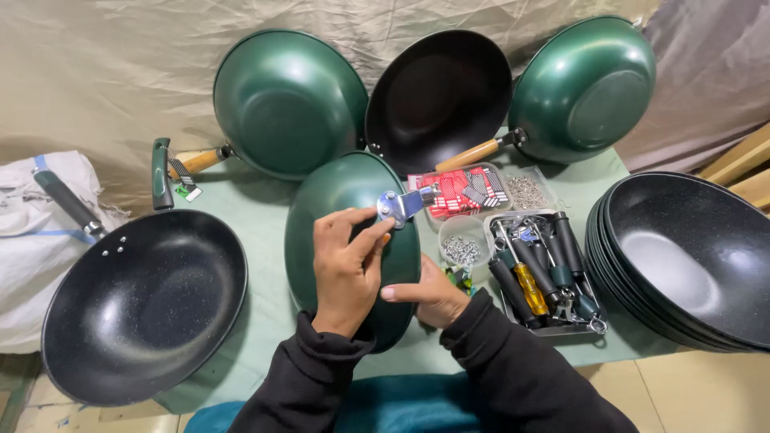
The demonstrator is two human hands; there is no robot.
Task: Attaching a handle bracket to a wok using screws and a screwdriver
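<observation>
Left hand [346, 269] pinching a metal handle bracket [401, 204] against the upturned green wok [337, 200] (rim side down), right hand [429, 293] cupped under its edge.

The upturned dark green wok [345, 216] is partly covered by both hands. The stack of black speckled pans [682, 256] is cut off at the right edge. Small silver fasteners in the clear plastic tub [463, 250] are too tiny to identify.

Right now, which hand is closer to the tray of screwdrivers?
Right. The right hand rests on the green pan's edge, just beside the tray. The left hand lies farther away on top of the pan, near its metal bracket.
</observation>
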